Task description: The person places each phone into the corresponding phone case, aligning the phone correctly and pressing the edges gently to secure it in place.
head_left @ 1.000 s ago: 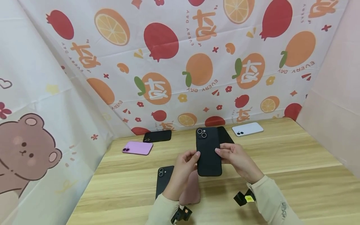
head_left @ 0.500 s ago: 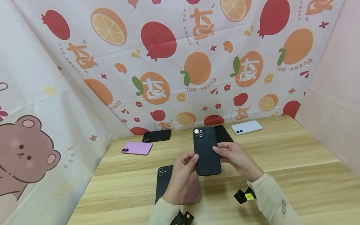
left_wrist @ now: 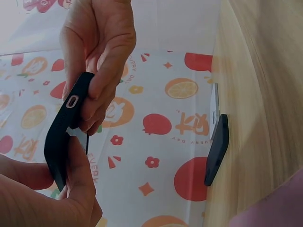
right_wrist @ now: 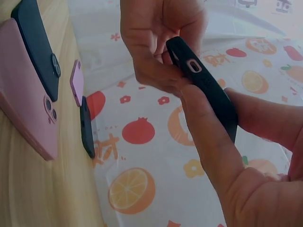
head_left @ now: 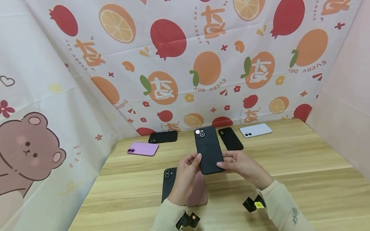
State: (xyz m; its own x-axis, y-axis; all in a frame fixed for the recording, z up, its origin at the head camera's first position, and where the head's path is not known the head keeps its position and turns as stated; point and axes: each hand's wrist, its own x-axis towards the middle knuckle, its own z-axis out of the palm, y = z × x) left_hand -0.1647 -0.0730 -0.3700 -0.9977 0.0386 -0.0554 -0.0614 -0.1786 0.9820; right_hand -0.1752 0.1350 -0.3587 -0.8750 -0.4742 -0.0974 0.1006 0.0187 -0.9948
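A black phone case [head_left: 208, 150] with a round-lens camera corner is held up over the table, tilted slightly. My left hand [head_left: 186, 175] pinches its left edge with the thumb on the back. My right hand [head_left: 244, 166] pinches the lower right edge, thumb also on the back. In the left wrist view, the end of the black case [left_wrist: 64, 127] shows a pale-rimmed port opening and looks bent; something pale shows beside the fingers. Whether a phone sits fully inside is unclear. Below the left hand lie a pink phone [head_left: 198, 192] and a dark phone [head_left: 168, 183], both partly hidden.
On the wooden table [head_left: 121, 192] lie a purple phone [head_left: 143, 149] and a black one [head_left: 163, 137] at back left. Another black one [head_left: 231, 139] and a white phone [head_left: 256, 130] lie at back right. A fruit-print curtain [head_left: 179, 64] stands behind.
The black case has tilted and moved slightly left and up in the head view. My right hand has slid lower along its edge. The black phone behind it shows more fully.
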